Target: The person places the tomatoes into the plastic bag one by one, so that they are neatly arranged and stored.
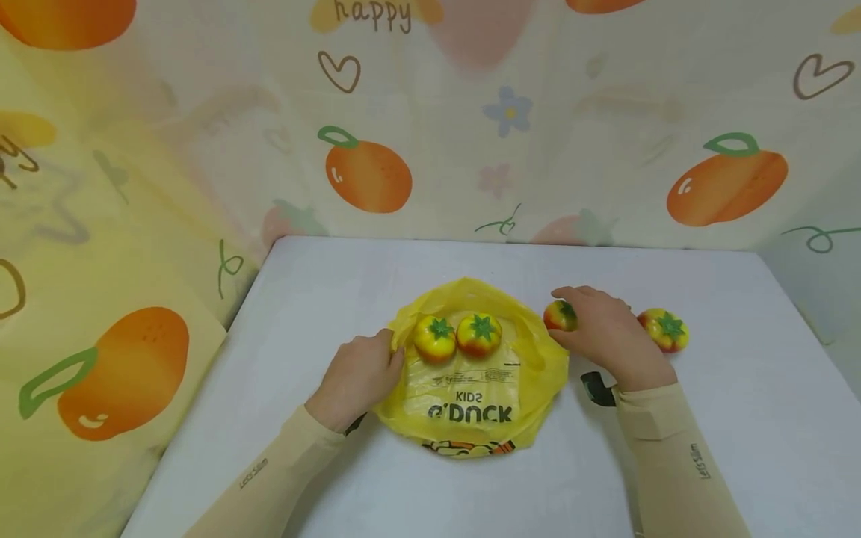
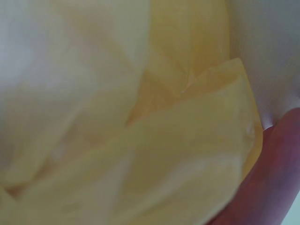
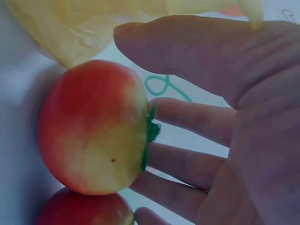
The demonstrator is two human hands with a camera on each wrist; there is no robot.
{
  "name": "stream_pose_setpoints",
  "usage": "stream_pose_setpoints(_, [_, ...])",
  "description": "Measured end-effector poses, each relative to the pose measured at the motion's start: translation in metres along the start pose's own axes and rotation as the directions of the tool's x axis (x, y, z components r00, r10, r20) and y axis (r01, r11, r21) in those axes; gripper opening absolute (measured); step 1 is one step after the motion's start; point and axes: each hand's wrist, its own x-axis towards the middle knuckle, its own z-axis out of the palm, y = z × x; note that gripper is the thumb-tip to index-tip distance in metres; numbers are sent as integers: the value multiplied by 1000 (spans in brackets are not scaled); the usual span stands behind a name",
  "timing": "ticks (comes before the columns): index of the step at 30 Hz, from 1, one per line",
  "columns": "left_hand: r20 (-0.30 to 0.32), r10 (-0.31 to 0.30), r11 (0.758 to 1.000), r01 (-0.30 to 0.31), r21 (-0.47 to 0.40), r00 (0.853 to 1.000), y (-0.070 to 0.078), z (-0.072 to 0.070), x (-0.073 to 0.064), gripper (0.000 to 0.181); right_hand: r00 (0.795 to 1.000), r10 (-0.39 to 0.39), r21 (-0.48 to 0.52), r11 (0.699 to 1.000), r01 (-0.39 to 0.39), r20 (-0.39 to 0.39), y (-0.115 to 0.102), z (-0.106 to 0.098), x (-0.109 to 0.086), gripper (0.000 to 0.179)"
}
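A yellow plastic bag (image 1: 464,441) lies spread wide at its mouth, with dark lettering on it. Inside sit two yellow-and-red tomatoes (image 1: 436,338) with green star-shaped tops. My left hand (image 1: 359,373) pinches the bag's left rim; in the left wrist view the folded plastic (image 2: 187,145) fills most of the picture beside a finger. To the bag's right, my right hand (image 1: 605,329) reaches over a third tomato (image 1: 560,316). The right wrist view shows its thumb and fingers spread near a tomato (image 3: 93,131), the thumb apart from it. One more tomato (image 1: 664,329) sits beyond that hand.
Everything stands on a white tabletop (image 1: 323,284). Behind and to the left hangs a cloth (image 1: 430,97) printed with oranges, hearts and flowers. A small black object (image 1: 597,389) shows beside the right wrist. Both forearms wear beige sleeves (image 1: 679,463).
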Motion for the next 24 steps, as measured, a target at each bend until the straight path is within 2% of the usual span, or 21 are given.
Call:
stream_pose_setpoints(11, [10, -4, 1000, 4, 9, 1000, -1, 1, 1, 24, 1000, -26, -66, 998, 26, 5, -2, 6, 7, 63])
stream_pose_setpoints(24, [22, -6, 1000, 6, -1, 1000, 0, 1, 2, 25, 999, -31, -96, 995, 32, 10, -1, 11, 11, 61])
